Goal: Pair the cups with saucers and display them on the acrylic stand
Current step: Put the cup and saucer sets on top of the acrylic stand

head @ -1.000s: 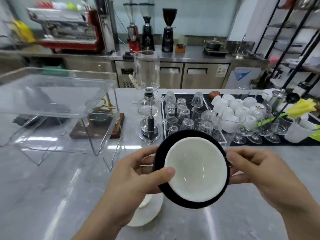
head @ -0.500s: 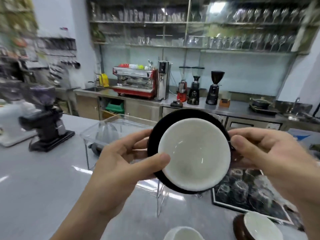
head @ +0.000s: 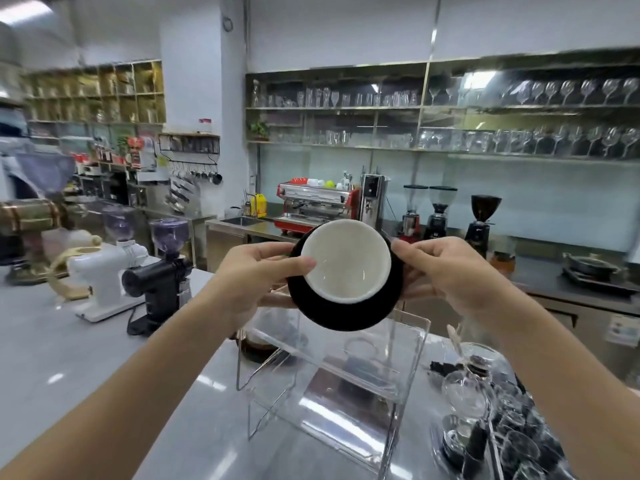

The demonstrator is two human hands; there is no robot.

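Two bare forearms stretched forward from the near corners, meeting at mid-scene. Left hand (head: 258,275) curled round the left edge of the black saucer (head: 349,311), thumb laid flat across the rim of the white cup (head: 346,259), other fingers tucked beneath. Right hand (head: 450,271) closed on the saucer's right edge, thumb on top, fingers under, knuckles turned toward the camera. Cup seated on the saucer, both tipped toward the viewer so the pale inside shows, handle hidden. Held in the air above the clear acrylic stand (head: 346,372), not touching it. Stand resting on the grey surface (head: 69,358), its upper tier just under the saucer. Left and farther off on the same surface: a white grinder (head: 107,268) and a black grinder (head: 162,271) side by side. Near right: a cluster of glassware (head: 491,420), blurred. Far behind, a red espresso machine (head: 317,207) on the back counter.
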